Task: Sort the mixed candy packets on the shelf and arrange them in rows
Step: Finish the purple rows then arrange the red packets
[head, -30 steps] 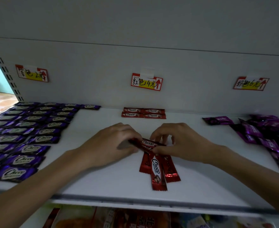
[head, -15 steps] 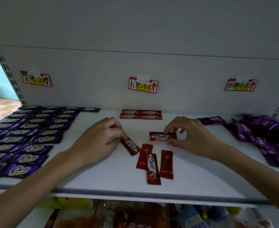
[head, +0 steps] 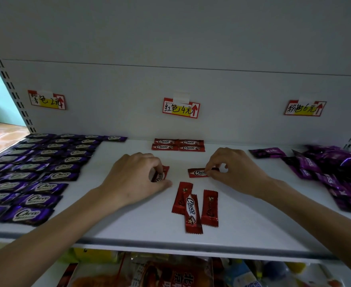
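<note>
My left hand (head: pixel 135 179) pinches a red Choco packet (head: pixel 161 174) standing on end on the white shelf (head: pixel 129 226). My right hand (head: pixel 234 170) pinches the right end of another red packet (head: pixel 197 172) lying flat. Three more red packets (head: pixel 193 207) lie lengthwise in front of both hands, one across another. Several red packets (head: pixel 178 145) are lined up in two rows against the back wall under the red price label (head: pixel 180 108).
Purple Choco packets (head: pixel 35 170) lie in neat rows at the left. A loose heap of darker purple packets (head: pixel 336 168) fills the right side. Two more price labels (head: pixel 47 99) hang on the back panel. Snack bags (head: pixel 149 272) sit on the shelf below.
The two hands pulled apart, each taking one red packet from the pile. The left packet has turned from slanted to nearly on end, and both hands moved slightly toward the back wall.
</note>
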